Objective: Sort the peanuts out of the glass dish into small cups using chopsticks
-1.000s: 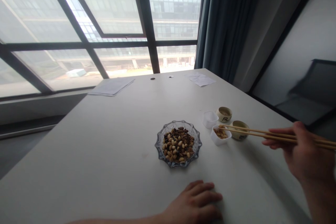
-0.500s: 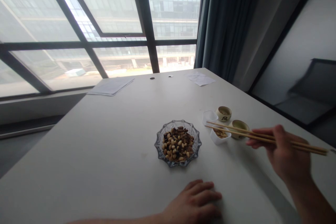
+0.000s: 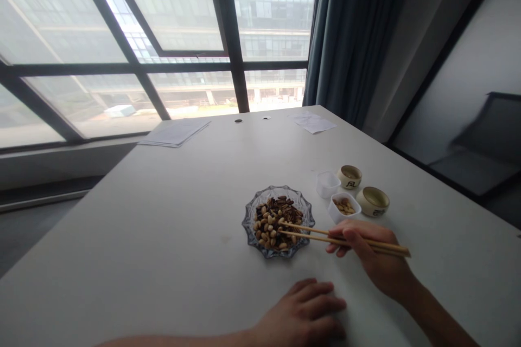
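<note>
My right hand (image 3: 372, 252) grips a pair of wooden chopsticks (image 3: 317, 234), whose tips are over the nuts in a scalloped glass bowl (image 3: 249, 234). Pale shelled-looking nuts (image 3: 268, 227) lie to the left in the bowl, and darker, longer brown pieces (image 3: 290, 211) to the right. I cannot tell whether the tips pinch a nut. My left hand (image 3: 307, 309) rests on the table in front of the bowl, fingers spread, holding nothing. Just beyond my right hand is a white plastic cup (image 3: 336, 213) with some brown nuts (image 3: 344, 206) inside.
Behind that cup stands another white plastic cup (image 3: 326, 187). Two small ceramic cups (image 3: 349, 178) with dark markings sit to the right. Papers (image 3: 175, 133) lie at the far left of the white table (image 3: 171, 217), and a crumpled sheet (image 3: 313, 122) at the far right.
My right hand has moved left with the chopsticks, from above the plastic cup with nuts to the glass bowl. My left hand stays in place.
</note>
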The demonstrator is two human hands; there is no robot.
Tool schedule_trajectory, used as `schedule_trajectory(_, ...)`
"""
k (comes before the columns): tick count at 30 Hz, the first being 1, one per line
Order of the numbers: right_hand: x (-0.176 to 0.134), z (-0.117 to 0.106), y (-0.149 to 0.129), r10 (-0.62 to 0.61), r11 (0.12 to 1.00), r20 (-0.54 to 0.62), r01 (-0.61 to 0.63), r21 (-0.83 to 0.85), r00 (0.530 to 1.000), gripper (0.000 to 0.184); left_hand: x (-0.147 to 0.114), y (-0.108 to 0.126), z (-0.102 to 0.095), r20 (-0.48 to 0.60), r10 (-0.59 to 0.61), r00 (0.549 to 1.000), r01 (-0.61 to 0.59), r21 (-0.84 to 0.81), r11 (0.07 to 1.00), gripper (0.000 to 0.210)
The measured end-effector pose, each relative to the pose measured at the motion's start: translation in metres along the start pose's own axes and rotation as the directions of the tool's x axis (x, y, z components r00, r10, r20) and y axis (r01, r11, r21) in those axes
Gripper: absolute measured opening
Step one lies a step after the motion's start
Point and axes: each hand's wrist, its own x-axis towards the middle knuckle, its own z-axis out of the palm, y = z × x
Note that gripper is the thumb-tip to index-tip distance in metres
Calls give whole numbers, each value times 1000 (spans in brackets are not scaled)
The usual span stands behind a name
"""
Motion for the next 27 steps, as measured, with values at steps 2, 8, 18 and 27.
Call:
schedule_trajectory(2,0,-1,-1,8,1000,-9,-8,-13,1000,34,0,0,0,-25,1,1000,-1,-10,1000,21)
schedule_trajectory(8,-1,5,3,71,997,49,-73,26,996,37,0,0,0,-7,-1,1000,1,8,1000,21)
schedule_trajectory(18,-2,17,-8,207,970,-177,-179,163,962,50,1,1,-6,2,1,1000,-1,-1,1000,22)
schedule_trajectory(27,-1,20,-3,232,959,-132,-203,199,964,48,1,1,-4,-7,4,1000,-4,9,1000,22)
